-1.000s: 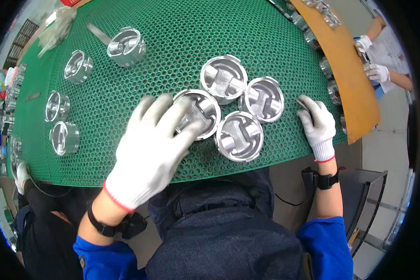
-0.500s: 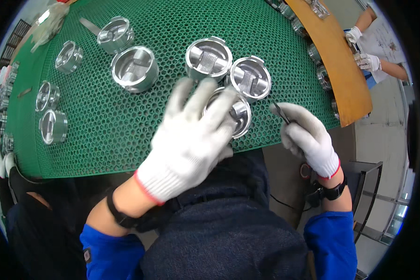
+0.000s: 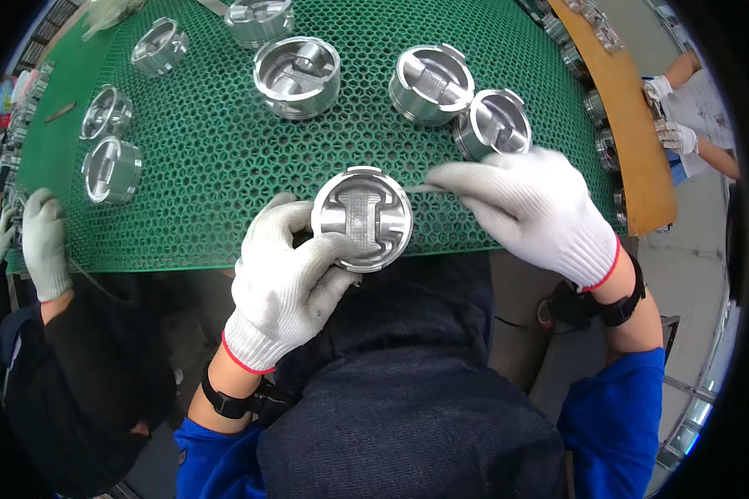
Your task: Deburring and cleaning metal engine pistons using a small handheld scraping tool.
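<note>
My left hand (image 3: 283, 279), in a white knit glove, grips a silver metal piston (image 3: 362, 208) at the near edge of the green table. Its hollow underside faces up, and my thumb reaches over the rim. Right of it, my gloved right hand (image 3: 534, 218) pinches a slim tool (image 3: 426, 189), thin and blurred, whose tip points at the piston's right rim. Just beyond that hand stand two more pistons, one (image 3: 495, 125) partly behind my fingers and another (image 3: 431, 87) touching it.
Green honeycomb matting (image 3: 200, 224) covers the table. Several pistons, including a large one (image 3: 297, 79), stand toward the left and far side. An orange-brown board (image 3: 620, 125) borders the right, with a co-worker's gloved hands (image 3: 678, 137) beyond. Another person's gloved hand (image 3: 46, 241) is at left.
My left hand has taken hold of the near piston and drawn it toward me, apart from the other two. My right hand has brought the slim tool to its rim. The view has shifted.
</note>
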Available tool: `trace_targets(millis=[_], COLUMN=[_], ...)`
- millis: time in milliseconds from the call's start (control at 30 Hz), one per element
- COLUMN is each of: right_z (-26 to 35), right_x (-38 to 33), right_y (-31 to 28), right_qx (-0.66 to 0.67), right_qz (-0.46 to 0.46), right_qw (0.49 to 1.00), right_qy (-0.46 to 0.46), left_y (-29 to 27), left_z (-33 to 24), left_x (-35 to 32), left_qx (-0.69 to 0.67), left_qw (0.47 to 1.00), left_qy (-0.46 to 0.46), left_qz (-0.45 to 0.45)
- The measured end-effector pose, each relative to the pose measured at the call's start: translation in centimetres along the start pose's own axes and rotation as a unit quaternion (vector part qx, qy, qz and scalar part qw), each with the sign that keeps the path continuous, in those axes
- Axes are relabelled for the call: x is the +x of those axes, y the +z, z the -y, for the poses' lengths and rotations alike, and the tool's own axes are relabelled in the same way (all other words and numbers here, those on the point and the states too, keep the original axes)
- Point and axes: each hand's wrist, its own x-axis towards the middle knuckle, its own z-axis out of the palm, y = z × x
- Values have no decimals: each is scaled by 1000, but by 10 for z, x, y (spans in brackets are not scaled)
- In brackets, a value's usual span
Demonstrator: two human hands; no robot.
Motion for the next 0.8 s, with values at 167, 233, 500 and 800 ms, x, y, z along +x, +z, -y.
trace_targets(millis=[167,233,500,800], right_z=[10,21,32,36], right_x=[-1,-16,-24,-23], right_y=[11,7,11,11], right_qx=[-8,61,44,657], right_qz=[28,96,116,271], right_qw=[999,992,989,694], right_qy=[23,63,78,119], left_y=[5,7,11,-2], left_z=[2,3,-2,-2], left_x=[-4,-1,-2,-1], left_qx=[32,29,36,47], left_qw=[999,999,999,999], left_qy=[14,18,-10,10], left_qz=[-42,-42,-39,24])
